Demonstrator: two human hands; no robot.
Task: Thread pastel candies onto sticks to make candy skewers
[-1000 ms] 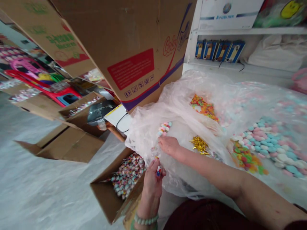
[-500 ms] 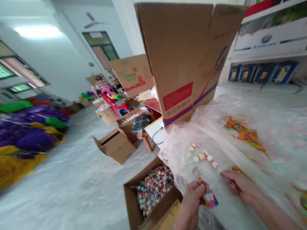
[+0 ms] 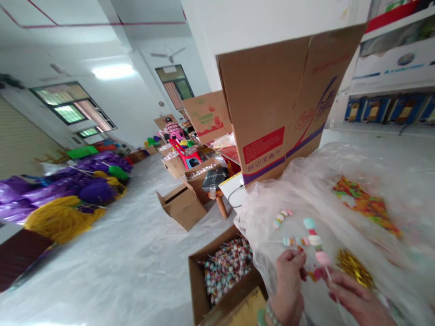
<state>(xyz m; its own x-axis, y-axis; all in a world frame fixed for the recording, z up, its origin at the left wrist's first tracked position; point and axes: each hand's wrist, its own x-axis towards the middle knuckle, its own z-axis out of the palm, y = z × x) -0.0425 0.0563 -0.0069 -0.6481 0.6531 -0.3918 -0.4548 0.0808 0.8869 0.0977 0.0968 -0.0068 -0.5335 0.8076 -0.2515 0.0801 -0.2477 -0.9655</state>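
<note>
Your right hand [image 3: 351, 294] has swung the marshmallow skewer [image 3: 315, 240] nearer your left hand [image 3: 290, 276], over the plastic-covered worktop [image 3: 272, 199]; right grip clamped on its stick [image 3: 328, 274], left pinching a blurred wrapper [image 3: 315, 274], so both pieces sit close.

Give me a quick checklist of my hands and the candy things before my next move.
1. Right hand gripping a candy stick: ok.
2. Left hand holding the small wrapper: ok.
3. Wrapper's mouth open: cannot tell, too blurred.
4. Gold ties near the right hand: ok.
5. Cardboard box open at the top: ok.
</note>
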